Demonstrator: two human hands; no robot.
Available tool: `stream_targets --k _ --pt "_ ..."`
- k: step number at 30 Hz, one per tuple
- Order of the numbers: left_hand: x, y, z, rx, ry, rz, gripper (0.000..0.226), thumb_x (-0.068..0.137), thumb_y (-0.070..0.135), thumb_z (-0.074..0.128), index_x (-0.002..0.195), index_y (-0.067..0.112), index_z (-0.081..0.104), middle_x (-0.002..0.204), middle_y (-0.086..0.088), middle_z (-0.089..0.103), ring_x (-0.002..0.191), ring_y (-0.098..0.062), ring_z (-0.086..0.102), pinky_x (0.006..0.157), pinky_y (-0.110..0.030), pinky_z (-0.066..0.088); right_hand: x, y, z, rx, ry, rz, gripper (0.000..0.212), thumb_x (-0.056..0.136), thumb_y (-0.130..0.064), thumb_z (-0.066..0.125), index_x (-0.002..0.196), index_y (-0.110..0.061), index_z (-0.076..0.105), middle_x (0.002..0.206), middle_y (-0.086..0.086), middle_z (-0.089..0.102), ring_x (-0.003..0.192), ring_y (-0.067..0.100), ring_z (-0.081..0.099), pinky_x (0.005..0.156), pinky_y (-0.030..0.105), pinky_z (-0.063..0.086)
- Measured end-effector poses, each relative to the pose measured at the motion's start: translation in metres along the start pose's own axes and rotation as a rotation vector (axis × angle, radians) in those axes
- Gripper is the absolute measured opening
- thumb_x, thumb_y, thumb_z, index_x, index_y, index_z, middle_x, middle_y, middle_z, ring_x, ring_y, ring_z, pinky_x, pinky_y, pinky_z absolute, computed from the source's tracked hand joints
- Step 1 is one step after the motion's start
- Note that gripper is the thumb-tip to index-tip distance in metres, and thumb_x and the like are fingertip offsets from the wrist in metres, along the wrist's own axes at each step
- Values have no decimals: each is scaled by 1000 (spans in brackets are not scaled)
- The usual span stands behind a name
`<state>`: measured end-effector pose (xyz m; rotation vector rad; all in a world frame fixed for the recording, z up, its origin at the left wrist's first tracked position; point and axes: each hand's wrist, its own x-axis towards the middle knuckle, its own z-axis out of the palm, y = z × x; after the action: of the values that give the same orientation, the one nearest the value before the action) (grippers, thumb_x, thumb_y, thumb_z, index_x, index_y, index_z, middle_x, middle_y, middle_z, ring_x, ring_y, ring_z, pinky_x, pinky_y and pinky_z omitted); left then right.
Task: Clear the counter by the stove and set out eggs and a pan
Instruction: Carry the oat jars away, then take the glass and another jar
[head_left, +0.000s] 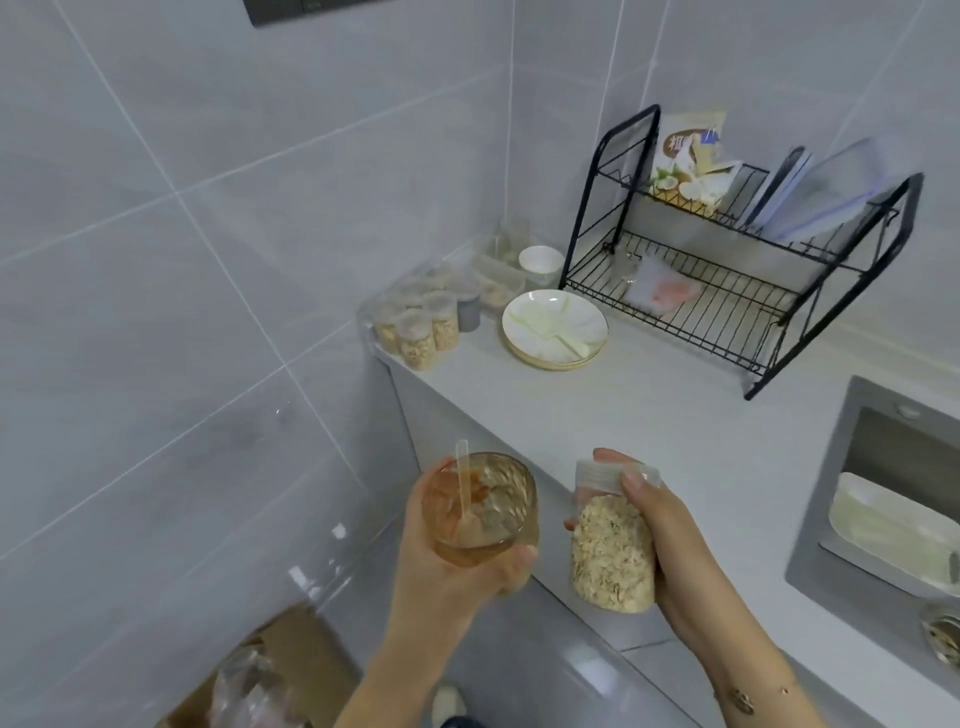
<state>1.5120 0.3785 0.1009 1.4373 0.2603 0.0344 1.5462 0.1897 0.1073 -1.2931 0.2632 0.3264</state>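
Over white counter (597, 415), my left hand (457, 566) grips an amber glass (480, 506); right hand (660, 525) grips an oat jar (613, 551).

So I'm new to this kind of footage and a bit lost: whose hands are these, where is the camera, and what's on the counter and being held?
There is no machine here. A person wears a wide-angle camera on the head, looking down at their own two hands. The left hand grips an amber glass with a plastic spoon standing in it. The right hand grips a clear jar of oats. On the white counter sit a stack of plates, a white cup, more small jars in the corner and a black dish rack. A sink lies to the right.
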Motion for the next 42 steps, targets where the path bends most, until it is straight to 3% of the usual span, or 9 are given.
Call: stream_targets --k 4,11,14,19,22,26,28,33,42 --pt "57 5 -22 92 -18 -1 83 46 -12 89 108 28 52 104 4 64 84 9 65 63 -7 49 37 -8 31 -40 29 -34 84 53 -62 79 124 -22 59 104 8 73 95 25 70 76 32 56" --pt "146 -1 -38 132 4 31 84 51 -12 86 112 32 49 112 9 60 91 10 62 71 -7 49 103 -21 40 -153 131 -107 47 64 -30 72 109 -21 63 94 -2 74 85 9 70 63 17 53" --pt "186 -8 -34 181 -5 59 88 47 1 90 118 32 48 115 9 60 99 5 61 79 -13 51 150 -21 34 -270 136 -113 50 62 -30 75 110 -28 62 104 -7 70 97 12 65 74 23 54" --pt "255 -27 -23 296 -8 25 96 45 16 97 121 42 45 120 19 57 111 2 57 97 -32 50 221 -22 22 -502 144 -153 64 52 -53 79 110 -41 55 112 -17 60 102 6 56 77 17 46" --pt "293 -35 -16 421 -49 40 94 43 33 95 117 57 41 117 29 54 113 5 53 97 -28 48 255 -19 15 -552 128 -159 59 60 -41 86 109 -41 54 115 -14 59 105 5 54 76 10 44" --pt "332 -51 -4 501 -138 0 96 47 37 94 127 42 41 126 15 54 118 -3 52 102 -34 47 282 -4 10 -742 116 -101 63 65 -45 83 117 -39 49 117 -15 53 105 -1 49 78 12 40" --pt "345 -57 0 528 -176 -3 95 48 33 94 126 38 41 126 14 53 118 -1 51 102 -31 46 288 3 10 -818 123 -69 69 65 -49 80 124 -37 46 118 -14 52 106 3 49 85 20 44" --pt "369 -71 7 577 -224 49 91 54 15 93 119 42 36 121 23 46 112 17 45 89 -1 38 297 17 17 -848 204 -10 72 71 -41 78 132 -30 42 116 -9 52 108 11 52 87 26 47" --pt "394 -88 -7 597 -299 38 94 56 11 92 125 35 33 125 14 49 113 12 49 87 -5 42 309 27 44 -865 300 -65 74 74 -35 79 136 -23 41 114 -19 43 108 5 42 86 15 34"
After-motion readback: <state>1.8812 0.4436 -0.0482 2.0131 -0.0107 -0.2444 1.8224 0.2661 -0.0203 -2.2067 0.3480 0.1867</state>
